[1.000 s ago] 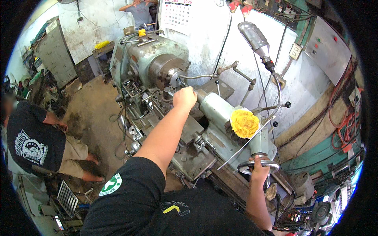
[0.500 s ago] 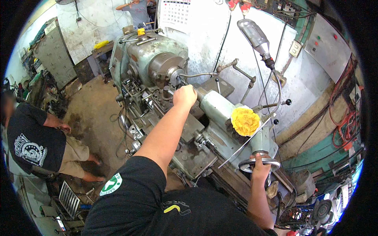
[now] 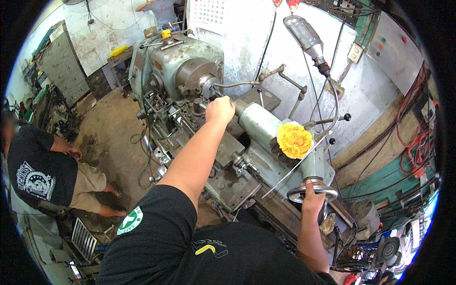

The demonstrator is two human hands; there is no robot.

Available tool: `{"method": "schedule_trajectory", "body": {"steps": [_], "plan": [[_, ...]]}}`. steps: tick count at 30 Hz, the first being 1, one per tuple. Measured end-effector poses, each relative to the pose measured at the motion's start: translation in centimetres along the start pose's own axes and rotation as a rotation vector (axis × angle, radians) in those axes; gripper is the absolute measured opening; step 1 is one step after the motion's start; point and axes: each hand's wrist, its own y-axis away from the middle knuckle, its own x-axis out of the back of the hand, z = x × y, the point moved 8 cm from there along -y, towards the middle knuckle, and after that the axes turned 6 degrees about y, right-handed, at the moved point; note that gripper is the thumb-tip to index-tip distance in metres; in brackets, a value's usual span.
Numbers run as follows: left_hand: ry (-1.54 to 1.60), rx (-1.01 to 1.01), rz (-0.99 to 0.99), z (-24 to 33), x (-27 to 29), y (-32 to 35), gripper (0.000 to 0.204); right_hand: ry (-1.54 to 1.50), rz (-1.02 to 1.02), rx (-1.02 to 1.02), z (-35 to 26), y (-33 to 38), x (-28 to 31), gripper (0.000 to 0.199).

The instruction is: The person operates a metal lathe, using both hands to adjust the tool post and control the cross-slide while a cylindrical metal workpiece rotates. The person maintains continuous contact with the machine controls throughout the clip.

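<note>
My left hand (image 3: 220,110) is closed at the front end of the tailstock (image 3: 259,121) of a green-grey metal lathe. What its fingers grip is hidden behind the hand. Just beyond it, the round lathe chuck (image 3: 192,76) holds a shiny metal workpiece (image 3: 207,85). A thin bent pipe (image 3: 237,85) reaches to the workpiece from the right. At the tailstock's near end, my right hand (image 3: 312,199) is wrapped over the rim of the metal handwheel (image 3: 327,191). A crumpled yellow cloth (image 3: 294,141) lies on top of the tailstock.
A lamp with a grey shade (image 3: 304,35) hangs over the tailstock. Levers with black knobs (image 3: 347,117) stick out at the right. The carriage (image 3: 232,187) lies below my left arm. At the left stands a person in a black shirt (image 3: 42,166); another person (image 3: 164,12) is beyond the headstock.
The whole view has shifted slightly. My left hand stays at the tailstock's front end, and my right hand stays on the handwheel.
</note>
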Motion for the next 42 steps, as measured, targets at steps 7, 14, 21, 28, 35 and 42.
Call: {"method": "schedule_trajectory", "body": {"steps": [7,14,21,28,35,42], "plan": [[-0.02,0.013,-0.019,0.1,0.1,0.0,0.031,-0.05,-0.016,0.0,0.0,0.1,0.0,0.036],[-0.028,0.019,-0.04,0.2,0.1,0.0,0.03,0.314,0.027,0.113,-1.3,1.9,-1.6,0.05],[0.003,0.015,-0.008,0.1,0.3,0.1,0.03,0.576,-0.034,-0.019,-0.8,2.9,-2.3,0.053],[0.02,0.007,0.011,0.0,0.3,0.1,0.03,0.275,-0.063,0.023,2.1,2.5,-2.5,0.056],[0.027,0.007,0.021,-0.1,0.2,0.1,0.031,0.13,-0.085,0.079,3.8,2.3,-2.7,0.053],[0.021,0.038,-0.013,-0.1,0.3,0.1,0.031,0.071,-0.068,0.053,4.8,2.1,-2.9,0.054]]}}
